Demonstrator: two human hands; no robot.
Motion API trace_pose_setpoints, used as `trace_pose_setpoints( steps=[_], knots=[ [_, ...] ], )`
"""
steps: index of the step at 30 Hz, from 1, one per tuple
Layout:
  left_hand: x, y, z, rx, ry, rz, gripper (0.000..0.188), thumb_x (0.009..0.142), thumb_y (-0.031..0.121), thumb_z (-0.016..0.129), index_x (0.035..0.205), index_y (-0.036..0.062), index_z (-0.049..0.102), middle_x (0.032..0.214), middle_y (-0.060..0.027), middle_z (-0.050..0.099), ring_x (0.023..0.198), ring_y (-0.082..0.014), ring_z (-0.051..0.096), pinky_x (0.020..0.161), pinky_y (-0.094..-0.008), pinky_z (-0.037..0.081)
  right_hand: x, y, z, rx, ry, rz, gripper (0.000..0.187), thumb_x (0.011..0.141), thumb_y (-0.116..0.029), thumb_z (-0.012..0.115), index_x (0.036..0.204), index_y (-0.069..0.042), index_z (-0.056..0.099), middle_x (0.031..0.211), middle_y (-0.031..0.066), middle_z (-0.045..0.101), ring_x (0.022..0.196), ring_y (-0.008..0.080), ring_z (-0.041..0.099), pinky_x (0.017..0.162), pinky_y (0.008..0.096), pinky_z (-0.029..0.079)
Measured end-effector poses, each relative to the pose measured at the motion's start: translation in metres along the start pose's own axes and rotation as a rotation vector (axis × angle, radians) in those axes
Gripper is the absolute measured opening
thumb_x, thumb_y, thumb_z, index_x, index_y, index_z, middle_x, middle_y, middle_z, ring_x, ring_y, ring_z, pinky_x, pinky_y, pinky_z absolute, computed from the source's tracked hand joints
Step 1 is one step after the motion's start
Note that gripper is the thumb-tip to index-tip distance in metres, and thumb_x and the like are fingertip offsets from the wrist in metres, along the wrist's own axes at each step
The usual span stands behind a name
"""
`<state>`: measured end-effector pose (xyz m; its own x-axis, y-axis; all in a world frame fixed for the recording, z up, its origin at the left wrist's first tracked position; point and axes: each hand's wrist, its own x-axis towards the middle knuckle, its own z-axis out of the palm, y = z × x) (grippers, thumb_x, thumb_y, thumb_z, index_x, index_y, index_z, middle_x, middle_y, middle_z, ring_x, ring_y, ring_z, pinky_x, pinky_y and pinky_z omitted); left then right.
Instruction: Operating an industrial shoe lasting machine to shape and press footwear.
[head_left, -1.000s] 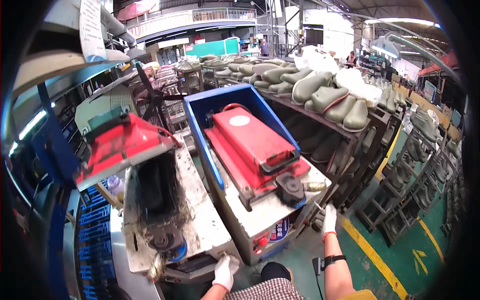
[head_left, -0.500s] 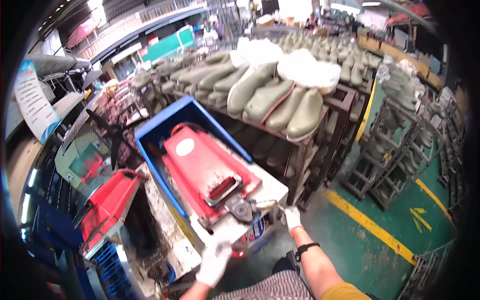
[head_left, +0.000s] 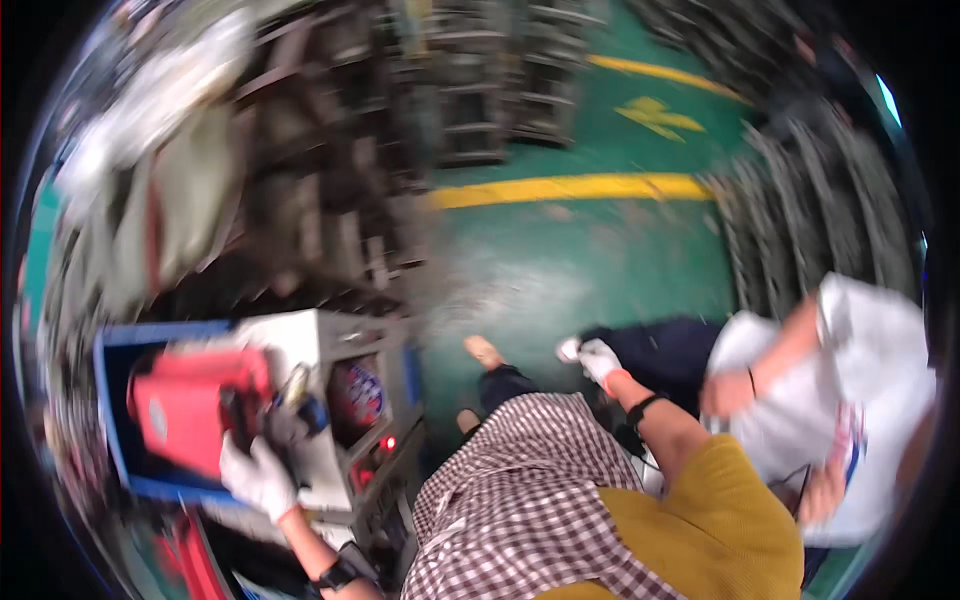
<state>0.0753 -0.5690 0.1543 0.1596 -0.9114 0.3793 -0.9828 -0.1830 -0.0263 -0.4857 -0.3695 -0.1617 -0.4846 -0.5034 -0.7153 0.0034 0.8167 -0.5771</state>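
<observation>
My left hand [head_left: 258,478], in a white glove, is at the front of a machine with a red cover [head_left: 185,405]. Its thumb and fingers look parted beside a dark slot-like part [head_left: 238,412] of that cover; nothing can be made out between them. The cover sits within a blue open-sided tray [head_left: 112,415] on a white machine body [head_left: 285,340]. My right hand [head_left: 602,363], gloved too, hangs over the floor at my right side, away from the machine. Its fingers seem bent but are blurred, and any held thing is hidden.
Close on my right is a person in a white top [head_left: 860,400], hands low. Blurred racks [head_left: 470,100] and a row of dark frames [head_left: 800,210] edge the green floor [head_left: 560,270], which has a yellow line [head_left: 590,188]. Greenish shoe lasts [head_left: 195,185] lie at far left.
The view has swung right and down. My right hand has left the machine's front corner for my right side; my left stays beside the machine. The person in white has come into view.
</observation>
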Motion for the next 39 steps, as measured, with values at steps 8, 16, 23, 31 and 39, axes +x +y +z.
trace_pose_setpoints(
  steps=[8, 16, 23, 31, 39],
  knots=[
    [0.04, 0.015, 0.042, -0.455, -0.199, 0.082, 0.056, 0.096, 0.031, 0.06, 0.144, 0.0018, 0.055, 0.137, -0.024, 0.062, 0.122, -0.0399, 0.061, 0.105, -0.0464, 0.048, -0.168, 0.212, -0.063, 0.241, 0.591, 0.238, 0.032, 0.09, -0.03, 0.068, 0.105, -0.001, 0.068, 0.085, 0.0137, 0.071, 0.067, 0.0233, 0.069, 0.06, 0.0378, 0.054],
    [-0.042, 0.443, 0.031, -1.072, -0.905, 0.849, 0.05, 0.093, 0.003, 0.061, 0.141, -0.005, 0.052, 0.142, -0.0174, 0.055, 0.132, -0.0297, 0.053, 0.115, -0.0384, 0.039, -0.226, 0.192, -0.06, 0.871, 0.778, 0.593, 0.032, 0.093, -0.026, 0.067, 0.114, -0.002, 0.064, 0.085, 0.0126, 0.069, 0.064, 0.0228, 0.066, 0.055, 0.0377, 0.053],
    [-0.207, 0.657, -0.088, -0.79, -1.743, 1.993, 0.047, 0.088, 0.008, 0.068, 0.134, -0.0017, 0.06, 0.13, -0.0171, 0.064, 0.125, -0.0305, 0.059, 0.111, -0.0397, 0.043, -0.247, 0.158, -0.081, 1.208, 1.161, 0.471, 0.035, 0.093, -0.024, 0.068, 0.118, 0.0, 0.064, 0.094, 0.0115, 0.069, 0.073, 0.0198, 0.066, 0.066, 0.0346, 0.054],
    [-0.384, 0.712, -0.183, -0.378, -1.677, 2.767, 0.055, 0.092, 0.01, 0.066, 0.142, -0.0067, 0.051, 0.137, -0.0214, 0.059, 0.126, -0.03, 0.059, 0.11, -0.0385, 0.044, -0.273, 0.099, -0.034, 1.699, 1.677, 0.504, 0.036, 0.097, -0.018, 0.066, 0.129, -0.004, 0.058, 0.093, 0.0046, 0.065, 0.076, 0.0134, 0.063, 0.063, 0.0275, 0.05],
    [-0.614, 0.689, -0.206, -0.6, -1.414, 2.871, 0.063, 0.089, 0.024, 0.068, 0.142, -0.0059, 0.051, 0.141, -0.0279, 0.055, 0.136, -0.0402, 0.05, 0.116, -0.0415, 0.038, -0.253, 0.087, 0.094, 1.996, 1.965, 0.9, 0.019, 0.099, -0.014, 0.062, 0.117, -0.011, 0.062, 0.091, 0.001, 0.063, 0.069, 0.0129, 0.063, 0.058, 0.0289, 0.051]
  ],
)
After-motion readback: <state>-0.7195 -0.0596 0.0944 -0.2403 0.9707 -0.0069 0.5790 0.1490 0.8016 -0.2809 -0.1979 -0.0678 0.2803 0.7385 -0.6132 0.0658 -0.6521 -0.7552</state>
